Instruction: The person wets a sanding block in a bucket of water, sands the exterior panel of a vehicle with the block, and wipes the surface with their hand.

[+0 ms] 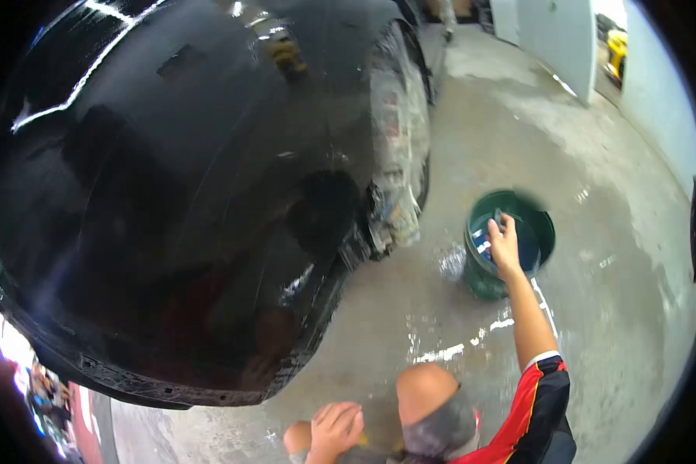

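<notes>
My right hand reaches over the mouth of a dark green bucket. Its fingers pinch a small dark grey piece whose kind I cannot make out. Water shows inside the bucket. My left hand rests near my bent knee, fingers lying loosely together and nothing visible in them. A wet, glossy black car panel fills the left side of the view, and both hands are apart from it.
Plastic-wrapped wheel stands beside the car panel. The concrete floor is wet around the bucket. At the right is a pale wall with an open door. Something yellow stands beyond the doorway.
</notes>
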`<state>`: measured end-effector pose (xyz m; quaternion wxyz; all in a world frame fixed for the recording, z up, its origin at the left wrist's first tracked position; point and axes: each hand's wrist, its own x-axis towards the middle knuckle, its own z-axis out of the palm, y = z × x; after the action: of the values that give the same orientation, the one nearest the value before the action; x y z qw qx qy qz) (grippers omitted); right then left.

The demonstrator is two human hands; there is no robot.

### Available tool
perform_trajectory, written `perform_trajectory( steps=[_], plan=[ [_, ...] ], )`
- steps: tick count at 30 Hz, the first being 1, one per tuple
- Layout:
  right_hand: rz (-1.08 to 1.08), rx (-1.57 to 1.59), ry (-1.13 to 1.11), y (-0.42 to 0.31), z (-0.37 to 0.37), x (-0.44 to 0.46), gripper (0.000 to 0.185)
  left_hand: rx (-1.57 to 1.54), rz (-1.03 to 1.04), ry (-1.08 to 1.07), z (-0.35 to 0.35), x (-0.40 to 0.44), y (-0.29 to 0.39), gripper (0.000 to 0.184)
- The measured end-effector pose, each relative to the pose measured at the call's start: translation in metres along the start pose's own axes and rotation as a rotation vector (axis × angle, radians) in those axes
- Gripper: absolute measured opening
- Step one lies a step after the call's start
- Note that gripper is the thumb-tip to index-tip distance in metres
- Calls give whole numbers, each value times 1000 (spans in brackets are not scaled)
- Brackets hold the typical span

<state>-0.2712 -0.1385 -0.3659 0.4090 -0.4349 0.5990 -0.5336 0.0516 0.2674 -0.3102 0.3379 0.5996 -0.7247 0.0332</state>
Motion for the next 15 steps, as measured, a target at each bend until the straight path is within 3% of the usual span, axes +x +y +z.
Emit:
perform_trajectory(
  steps=[3,5,6,8,9,10,11,13,15],
  plan=[
    [-98,-682,-141,92,-7,113,62,81,-74,-128,2,20,7,13],
    [-14,-975,-194,125,-6,130,66,163,71,-335,1,45,12,10],
    [51,-1142,-303,150,-12,141,70,192,49,-313,-2,55,16,10],
    [-147,-1606,-489,178,-36,146,59,271,124,-541,-13,73,21,20],
    [-201,-1603,-455,243,-43,177,51,301,105,-511,-19,80,20,20],
    [-123,-1592,-587,254,-47,183,44,358,139,-596,-23,86,17,22],
    [107,-1491,-626,287,-46,206,40,403,170,-686,-24,89,17,25],
    [-93,-1524,-831,327,-48,232,39,513,171,-755,-26,98,17,28],
    [-337,-1465,-854,205,-64,188,46,613,185,-836,-31,106,15,32]
  ],
)
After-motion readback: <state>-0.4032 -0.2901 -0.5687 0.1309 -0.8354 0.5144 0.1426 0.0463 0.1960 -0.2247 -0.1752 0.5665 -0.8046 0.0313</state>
